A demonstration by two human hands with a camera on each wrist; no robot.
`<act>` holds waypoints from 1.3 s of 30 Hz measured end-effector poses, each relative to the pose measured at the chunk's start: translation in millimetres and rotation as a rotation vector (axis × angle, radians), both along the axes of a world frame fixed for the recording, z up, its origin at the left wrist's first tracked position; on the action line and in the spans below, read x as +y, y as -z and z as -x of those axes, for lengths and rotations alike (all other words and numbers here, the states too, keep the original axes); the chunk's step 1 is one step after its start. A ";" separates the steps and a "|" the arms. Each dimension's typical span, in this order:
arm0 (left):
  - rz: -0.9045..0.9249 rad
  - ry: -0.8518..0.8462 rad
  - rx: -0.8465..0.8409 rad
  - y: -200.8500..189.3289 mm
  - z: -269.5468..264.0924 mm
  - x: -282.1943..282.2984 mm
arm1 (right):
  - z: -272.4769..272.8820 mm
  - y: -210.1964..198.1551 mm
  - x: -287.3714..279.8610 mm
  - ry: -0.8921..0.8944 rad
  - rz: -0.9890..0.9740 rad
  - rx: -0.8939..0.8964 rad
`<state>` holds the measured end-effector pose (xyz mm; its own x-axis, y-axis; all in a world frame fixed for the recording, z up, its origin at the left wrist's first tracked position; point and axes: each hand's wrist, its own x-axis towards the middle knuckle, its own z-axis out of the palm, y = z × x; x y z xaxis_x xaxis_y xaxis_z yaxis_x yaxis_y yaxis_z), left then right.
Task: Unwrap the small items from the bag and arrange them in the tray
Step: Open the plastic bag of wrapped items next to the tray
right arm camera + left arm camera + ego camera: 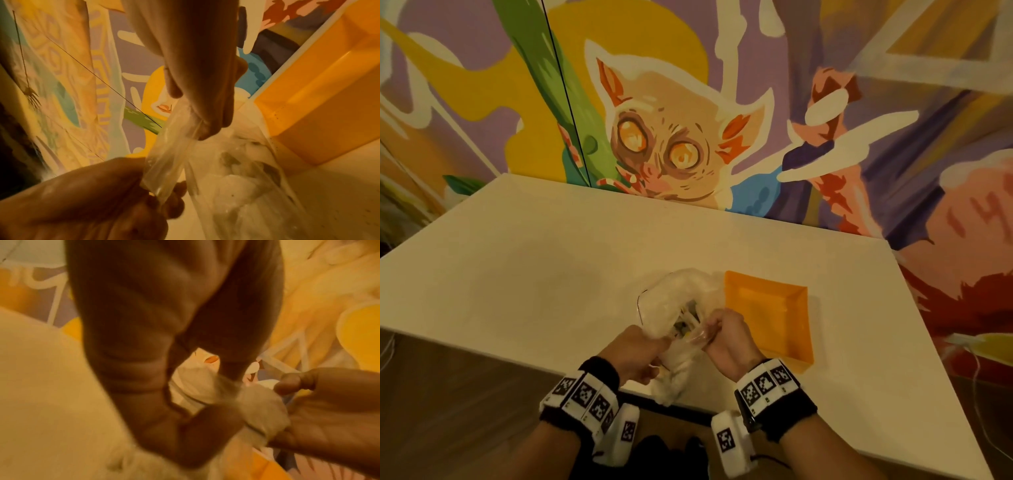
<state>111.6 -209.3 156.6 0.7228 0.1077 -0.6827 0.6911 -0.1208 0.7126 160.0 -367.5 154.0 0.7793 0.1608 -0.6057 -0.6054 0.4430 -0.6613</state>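
Gripping the crinkled, clear plastic bag [674, 308] between them, the left hand [635, 353] and right hand [726, 337] each pinch its thin film — small items inside, blurred — just beside the glossy orange square tray [796, 318] on the smooth white table [534, 260].

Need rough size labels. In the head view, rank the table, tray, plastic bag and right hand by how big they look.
1. Table, by far the largest.
2. Tray and plastic bag: too close to rank, as the hands hide part of the bag.
3. Right hand, smallest.
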 end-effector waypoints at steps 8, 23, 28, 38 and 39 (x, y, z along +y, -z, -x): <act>0.429 -0.310 -0.306 0.1 -0.1 -2.5 | 3.2 9.0 -5.0 -0.263 0.679 -0.078; 0.520 -0.522 -0.260 2.2 -8.9 2.5 | 2.3 13.9 13.9 0.013 0.181 -0.077; 0.440 -0.492 -0.337 -7.5 -5.1 -8.3 | 7.7 17.2 20.6 0.022 0.054 -0.037; 0.637 -0.715 -0.071 7.7 -18.1 -5.2 | 11.8 -4.6 10.5 -0.003 0.619 -0.231; 0.633 -0.729 -0.062 10.2 -18.8 -7.3 | 13.4 -4.2 10.7 -0.008 0.721 -0.342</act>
